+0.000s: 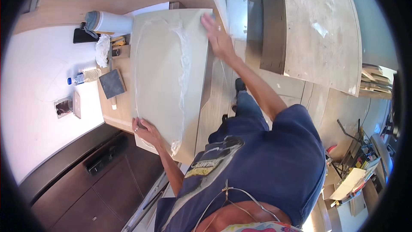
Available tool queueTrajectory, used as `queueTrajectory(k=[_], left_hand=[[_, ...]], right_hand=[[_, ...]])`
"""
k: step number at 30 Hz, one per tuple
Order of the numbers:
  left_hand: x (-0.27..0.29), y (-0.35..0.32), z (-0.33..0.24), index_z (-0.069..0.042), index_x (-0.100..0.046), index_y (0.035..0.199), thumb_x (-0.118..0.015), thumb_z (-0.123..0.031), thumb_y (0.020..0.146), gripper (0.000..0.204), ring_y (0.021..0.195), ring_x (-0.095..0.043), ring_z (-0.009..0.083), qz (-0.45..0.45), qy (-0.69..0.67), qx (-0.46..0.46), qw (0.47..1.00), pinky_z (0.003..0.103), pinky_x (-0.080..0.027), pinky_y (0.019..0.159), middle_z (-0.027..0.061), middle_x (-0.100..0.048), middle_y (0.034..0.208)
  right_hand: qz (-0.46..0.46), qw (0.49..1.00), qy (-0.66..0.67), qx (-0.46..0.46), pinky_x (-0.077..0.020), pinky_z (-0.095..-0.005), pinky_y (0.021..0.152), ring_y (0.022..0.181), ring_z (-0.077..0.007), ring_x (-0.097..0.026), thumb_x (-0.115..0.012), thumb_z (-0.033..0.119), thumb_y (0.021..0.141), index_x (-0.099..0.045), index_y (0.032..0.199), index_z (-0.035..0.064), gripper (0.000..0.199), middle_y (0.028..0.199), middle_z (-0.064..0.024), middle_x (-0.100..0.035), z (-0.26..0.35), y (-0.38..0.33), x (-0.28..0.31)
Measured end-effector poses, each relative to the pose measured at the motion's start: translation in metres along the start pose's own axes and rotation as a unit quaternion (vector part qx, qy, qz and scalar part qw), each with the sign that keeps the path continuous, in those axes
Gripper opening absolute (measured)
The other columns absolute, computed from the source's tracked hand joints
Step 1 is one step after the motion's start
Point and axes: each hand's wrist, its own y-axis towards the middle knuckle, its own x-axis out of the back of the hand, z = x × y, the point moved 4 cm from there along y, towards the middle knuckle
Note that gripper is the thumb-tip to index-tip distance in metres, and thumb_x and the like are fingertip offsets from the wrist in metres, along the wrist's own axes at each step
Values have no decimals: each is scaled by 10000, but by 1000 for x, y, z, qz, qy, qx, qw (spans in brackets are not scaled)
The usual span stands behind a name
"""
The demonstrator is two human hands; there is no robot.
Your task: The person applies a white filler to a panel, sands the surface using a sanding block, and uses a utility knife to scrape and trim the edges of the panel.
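A pale rectangular panel [161,73] lies lengthwise in front of me on a wooden work surface. A rough line of whitish paste [185,56] runs around on it, inside its edges, with a thicker lump at the near end. My left hand [148,132] rests on the panel's near left part, fingers stretched apart at its edge. At the far right corner my right hand [218,38] lies along the edge with its fingers extended. Neither palm's underside shows. I see no tool in either hand.
Left of the panel are a grey block [112,83], a clear bottle with a blue cap [86,76], crumpled white paper [102,50] and a large white flask [112,22]. A wooden cabinet [322,30] stands at right. Tools and scraps [356,167] clutter the lower right.
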Motion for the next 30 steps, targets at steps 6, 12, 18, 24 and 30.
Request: queueTrajectory(k=[6,12,18,24,30], left_hand=[[-2,1,0,115,-497,1352,-510,-215,1077,430,1245,-554,382,20,4,10,1000,439,-435,1087,281,-539,1372],[3,-4,2,116,-495,1335,-502,-231,1084,428,1235,-549,366,25,-5,30,999,438,-427,1081,270,-547,1343],[-5,-2,2,105,-486,1333,-491,-214,1080,407,1218,-548,363,42,7,18,999,441,-424,1082,267,-525,1358],[-6,0,-2,101,-491,1327,-474,-208,1083,394,1204,-544,354,36,8,17,999,441,-423,1075,252,-523,1333],[-5,-6,-3,105,-495,1320,-478,-222,1078,408,1216,-537,359,49,13,37,998,441,-419,1077,258,-517,1357]], right_hand=[[-86,953,227,-178,-339,-378,1193,1433,-323,-478,-338,341,1134,-490,1523,31,521,1560,-145,-507,-47,20,11],[-72,981,93,-153,-392,-394,1158,1384,-322,-531,-385,290,1116,-542,1480,28,475,1489,-155,-577,-43,-17,-7],[-93,981,107,-133,-374,-394,1177,1428,-323,-490,-385,303,1116,-527,1509,96,466,1515,-146,-553,-37,2,1],[-73,958,138,-241,-358,-385,1194,1435,-317,-481,-395,292,1107,-476,1541,96,483,1521,-161,-540,-82,-29,-5],[-66,978,131,-151,-339,-385,1207,1430,-319,-487,-318,318,1123,-484,1524,43,514,1535,-160,-528,-28,-2,0]])
